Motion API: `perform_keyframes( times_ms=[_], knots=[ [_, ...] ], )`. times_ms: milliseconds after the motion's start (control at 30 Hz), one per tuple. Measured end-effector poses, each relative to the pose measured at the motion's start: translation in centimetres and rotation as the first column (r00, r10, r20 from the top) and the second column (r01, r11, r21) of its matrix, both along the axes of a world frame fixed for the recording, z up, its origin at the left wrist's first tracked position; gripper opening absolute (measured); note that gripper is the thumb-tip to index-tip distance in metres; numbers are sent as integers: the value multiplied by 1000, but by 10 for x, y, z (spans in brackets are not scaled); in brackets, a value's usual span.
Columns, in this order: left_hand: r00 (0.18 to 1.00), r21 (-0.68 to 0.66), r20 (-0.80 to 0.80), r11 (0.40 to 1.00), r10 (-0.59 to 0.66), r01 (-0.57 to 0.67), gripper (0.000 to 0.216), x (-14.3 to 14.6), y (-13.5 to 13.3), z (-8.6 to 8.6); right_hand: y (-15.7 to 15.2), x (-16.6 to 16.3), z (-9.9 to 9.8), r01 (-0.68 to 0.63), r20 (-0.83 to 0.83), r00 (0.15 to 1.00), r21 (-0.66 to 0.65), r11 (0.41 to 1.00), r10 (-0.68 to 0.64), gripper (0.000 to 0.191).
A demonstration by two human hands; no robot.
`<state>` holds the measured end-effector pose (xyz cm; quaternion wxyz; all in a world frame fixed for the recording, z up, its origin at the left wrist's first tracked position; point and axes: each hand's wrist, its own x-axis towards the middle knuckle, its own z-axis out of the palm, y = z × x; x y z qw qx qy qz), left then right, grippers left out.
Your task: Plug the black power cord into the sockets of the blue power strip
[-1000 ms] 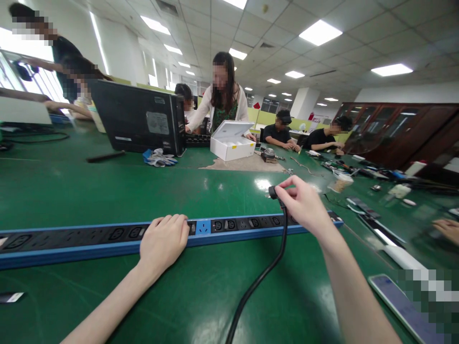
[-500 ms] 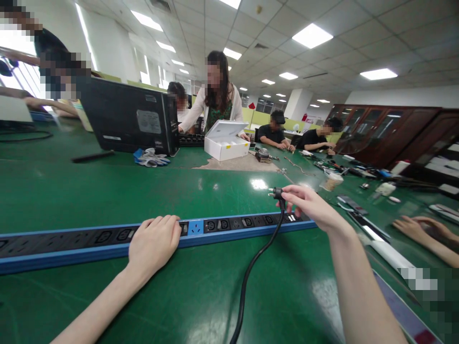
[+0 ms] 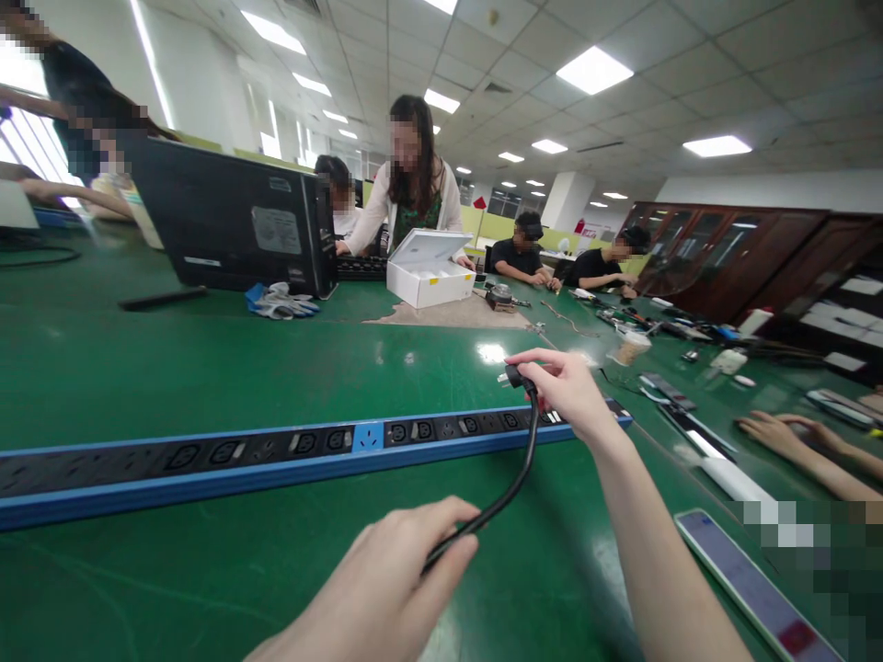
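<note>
Bare left hand (image 3: 386,579): just came off the long blue-edged power strip with black sockets (image 3: 276,478) and dropped toward you. It's now closed around the thick black cable (image 3: 521,471), which runs between your thumb and fingers.

Bare right hand (image 3: 562,391): still on the angled black plastic plug (image 3: 514,375), thumb and fingertips pinched onto its body. Nice spot to hold it, since your fingers stay behind the metal prongs (image 3: 503,378).

Plug: held up near the strip's right half, not seated in anything, prongs facing left.

Prongs: pretty small and blurry from here, so their count and angle are a maybe. Tilt them toward you for a proper look.

Cable: bows down from the plug, past the strip's front edge, to your left hand. Keep that slack; a tug down there would probably twist the plug in your pinch.

Strip: flat on the glossy green tabletop (image 3: 207,570), neither hand bracing it now. It'd likely skid under a push, so get a palm back on it before you lean in.

Bright blue square socket (image 3: 368,438): left of the plug, nothing in it.

Pale-edged flat phone (image 3: 751,588): beside your right forearm, so mind that elbow.
</note>
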<state>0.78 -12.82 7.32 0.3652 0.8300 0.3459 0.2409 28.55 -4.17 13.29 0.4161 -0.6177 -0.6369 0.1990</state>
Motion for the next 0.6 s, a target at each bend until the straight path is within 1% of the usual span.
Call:
perform_keyframes(
  times_ms=[67,200,267,333,400,467,533,600],
  knots=[
    [996,87,59,993,73,-78,35,-11,12,5,2,10,-1,-52,-60,997,-50,997,49,44],
    [985,216,116,964,129,-152,35,-27,30,10,2,24,-8,-185,-161,974,-168,968,159,45],
    [981,243,118,954,153,-178,37,-30,34,10,2,25,-13,-273,-208,951,-213,938,229,47],
    [980,251,107,950,165,-187,39,-32,37,11,3,23,-18,-362,-221,924,-232,903,314,52],
    [981,259,96,948,167,-186,39,-34,40,13,6,20,-23,-405,-177,912,-240,882,371,54],
    [978,269,100,942,181,-202,40,-37,46,14,9,17,-26,-398,-99,917,-259,880,385,54],
    [968,256,118,936,220,-243,40,-41,57,13,12,16,-25,-361,14,926,-261,895,377,50],
    [953,205,142,934,267,-292,42,-46,73,6,11,15,-21,-300,194,919,-216,929,342,43]
  ],
)
